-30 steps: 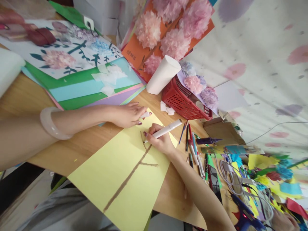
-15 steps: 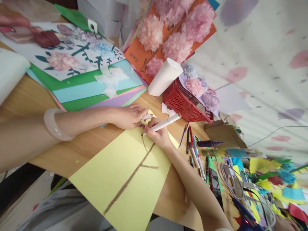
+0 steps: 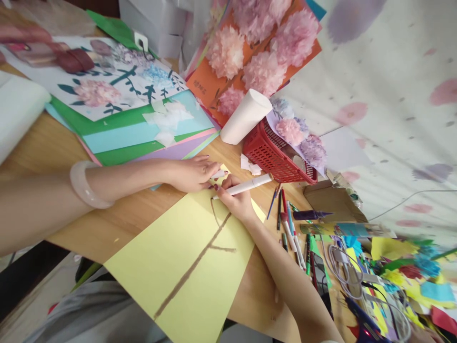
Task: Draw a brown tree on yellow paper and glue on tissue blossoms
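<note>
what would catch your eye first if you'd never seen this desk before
The two hands meet at the far corner of the yellow sheet: the right hand grips a white marker at the top of a brown branching line, while the left hand, a pale bangle on its wrist, pinches a small white piece beside it. Behind them, pink tissue-paper flowers on orange card stand above a red basket.

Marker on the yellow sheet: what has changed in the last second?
The right hand slid the marker a little up the yellow sheet, closing on the left hand, its tip now at the top of the short brown stroke. Unchanged: both grips, the left hand pinching a white cap at the sheet's corner, and the brown lines.
</note>
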Demonstrator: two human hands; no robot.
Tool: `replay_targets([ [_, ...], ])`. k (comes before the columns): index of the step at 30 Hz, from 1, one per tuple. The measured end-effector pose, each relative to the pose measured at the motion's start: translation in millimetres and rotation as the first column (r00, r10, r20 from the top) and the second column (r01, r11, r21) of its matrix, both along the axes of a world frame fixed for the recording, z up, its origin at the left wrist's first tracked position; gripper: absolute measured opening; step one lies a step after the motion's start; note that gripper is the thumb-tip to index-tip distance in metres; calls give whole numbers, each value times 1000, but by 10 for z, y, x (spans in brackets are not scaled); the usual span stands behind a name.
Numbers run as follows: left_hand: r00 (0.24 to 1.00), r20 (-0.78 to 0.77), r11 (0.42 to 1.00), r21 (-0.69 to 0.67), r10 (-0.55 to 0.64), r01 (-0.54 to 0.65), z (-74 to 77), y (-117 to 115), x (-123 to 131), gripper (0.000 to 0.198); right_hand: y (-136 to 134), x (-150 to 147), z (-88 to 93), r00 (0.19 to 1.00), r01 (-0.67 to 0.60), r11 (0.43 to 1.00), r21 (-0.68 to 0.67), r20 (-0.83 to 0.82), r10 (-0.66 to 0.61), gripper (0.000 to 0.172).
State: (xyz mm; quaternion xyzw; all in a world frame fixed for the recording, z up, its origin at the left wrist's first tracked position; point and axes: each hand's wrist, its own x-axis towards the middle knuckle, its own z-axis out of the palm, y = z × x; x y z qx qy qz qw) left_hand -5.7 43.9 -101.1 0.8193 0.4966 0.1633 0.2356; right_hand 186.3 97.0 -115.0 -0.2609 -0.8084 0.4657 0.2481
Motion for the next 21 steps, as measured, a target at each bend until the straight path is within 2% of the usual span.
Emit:
replay_targets([
  [5, 1000, -19, 1000, -3, -3, 3, -51, 1, -18, 20, 3, 67, -9, 999, -38, 998, -51, 19, 39, 29],
  [8, 999, -50, 1000, -17, 3, -4, -17, -8, -13, 23, -5, 122, -5, 998, -49, 997, -68, 32, 51, 30],
  [15, 999, -50, 999, -41, -7, 5, 34, -20, 0, 43, -95, 231, 47, 996, -51, 995, -84, 74, 58, 32],
  [21, 996, -85, 1000, -23, -15, 13, -16, 1, -11, 35, -161, 350, 71, 991, -68, 992, -106, 110, 80, 29],
])
